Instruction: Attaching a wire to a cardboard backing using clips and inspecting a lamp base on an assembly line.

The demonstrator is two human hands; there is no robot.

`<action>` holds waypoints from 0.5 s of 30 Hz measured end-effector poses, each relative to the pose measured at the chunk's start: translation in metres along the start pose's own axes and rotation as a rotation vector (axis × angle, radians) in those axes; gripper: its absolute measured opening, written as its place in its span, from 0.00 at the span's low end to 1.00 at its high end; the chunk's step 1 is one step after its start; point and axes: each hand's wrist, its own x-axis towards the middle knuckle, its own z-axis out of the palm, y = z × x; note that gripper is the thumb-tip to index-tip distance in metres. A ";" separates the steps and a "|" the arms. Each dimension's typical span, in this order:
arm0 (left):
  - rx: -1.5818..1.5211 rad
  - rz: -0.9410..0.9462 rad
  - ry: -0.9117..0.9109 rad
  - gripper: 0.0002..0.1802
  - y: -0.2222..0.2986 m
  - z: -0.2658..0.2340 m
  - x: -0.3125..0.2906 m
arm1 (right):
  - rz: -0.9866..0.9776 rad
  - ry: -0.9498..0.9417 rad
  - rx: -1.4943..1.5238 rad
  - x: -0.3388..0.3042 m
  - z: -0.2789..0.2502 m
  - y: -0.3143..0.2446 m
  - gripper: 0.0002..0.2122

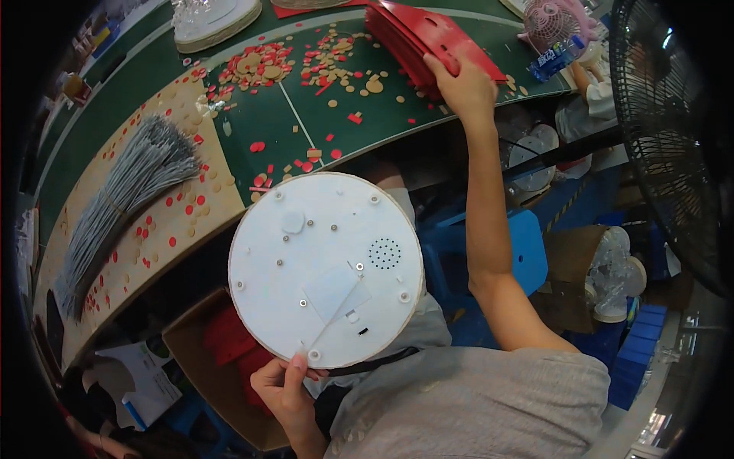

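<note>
My left hand [289,392] pinches the lower edge of a round white plastic base [329,252], thumb on top. The base lies face up over my lap, showing several screws, a ring of small speaker holes [384,254], a little black switch [362,331] and a clear film piece [336,294]. At the table's far right side, my right hand [465,88] is closed on a stack of red cardboard sheets [432,42] with slots in it. The fingertips under the stack are partly hidden.
Red and tan paper cutouts [256,65] litter the green table [267,122]. A bundle of grey wires [126,199] lies left. A blue bottle [556,60], pink fan [554,23] and large black fan [673,138] stand right. Below are a blue stool [527,249] and cardboard box [195,359].
</note>
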 end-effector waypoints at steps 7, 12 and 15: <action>-0.018 0.024 -0.025 0.16 -0.003 -0.002 0.006 | 0.098 -0.636 0.084 0.024 -0.010 0.007 0.30; -0.029 0.043 -0.057 0.16 -0.005 0.001 0.012 | -0.223 -0.407 0.059 0.042 -0.014 0.021 0.16; -0.027 0.058 -0.066 0.16 -0.005 0.000 0.015 | -0.235 -0.392 0.017 0.018 -0.014 0.003 0.14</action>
